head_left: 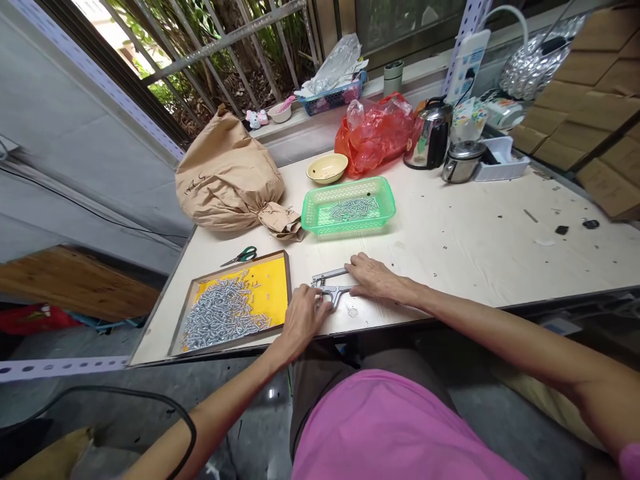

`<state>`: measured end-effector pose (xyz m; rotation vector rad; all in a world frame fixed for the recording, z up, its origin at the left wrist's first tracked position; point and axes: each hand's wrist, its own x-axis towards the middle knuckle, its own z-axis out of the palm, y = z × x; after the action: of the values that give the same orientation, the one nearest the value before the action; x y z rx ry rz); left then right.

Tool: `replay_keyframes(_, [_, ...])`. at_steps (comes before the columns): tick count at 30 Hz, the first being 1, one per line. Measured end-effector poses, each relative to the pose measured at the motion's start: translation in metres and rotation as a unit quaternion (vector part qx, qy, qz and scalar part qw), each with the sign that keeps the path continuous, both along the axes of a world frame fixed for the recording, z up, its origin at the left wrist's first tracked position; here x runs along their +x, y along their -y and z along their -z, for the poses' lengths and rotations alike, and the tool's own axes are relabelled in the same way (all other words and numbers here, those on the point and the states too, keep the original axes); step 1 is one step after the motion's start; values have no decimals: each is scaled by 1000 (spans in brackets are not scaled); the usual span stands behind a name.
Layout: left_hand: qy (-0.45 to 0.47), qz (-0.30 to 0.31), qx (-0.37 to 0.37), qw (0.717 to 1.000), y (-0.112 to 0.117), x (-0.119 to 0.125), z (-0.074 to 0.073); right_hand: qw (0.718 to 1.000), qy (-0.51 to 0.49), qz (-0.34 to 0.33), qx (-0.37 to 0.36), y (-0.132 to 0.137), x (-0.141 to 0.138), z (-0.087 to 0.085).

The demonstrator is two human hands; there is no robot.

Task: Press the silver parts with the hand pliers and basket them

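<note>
Holding | two hands (301,312) (375,279) | one metal tool (337,291) | one tray (287,277) | one basket (349,228)

My right hand (375,277) is covering one end of the grey tool (339,291), and my left hand (302,312) is hiding part of the other. Heaped metal bits (217,313) are looking too small to identify. My view's right edge is cutting off the cardboard (593,87).

A barred window (225,41) stood sunlit at upper left, beside a pale wall (60,120); glossy grey floor (255,427) showed at lower left.
</note>
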<state>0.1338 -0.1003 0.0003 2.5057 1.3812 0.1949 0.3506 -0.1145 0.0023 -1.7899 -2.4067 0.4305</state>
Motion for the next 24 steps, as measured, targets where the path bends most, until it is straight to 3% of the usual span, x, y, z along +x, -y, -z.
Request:
replay_keyframes(4, [-16,156,46,987,-16,27,3,1000,-6,-7,-14,0,1,2])
replay_keyframes(7, [-49,202,1,978,-31,44,2,1000,2,-5,-30,-1,2,0])
replay_keyframes(15, [-108,182,-35,977,-49,62,-7,997,54,33,-52,-8,-1,-9])
replay_keyframes(24, [-70,122,-45,989,-53,71,0,995,88,-37,-31,-28,6,0])
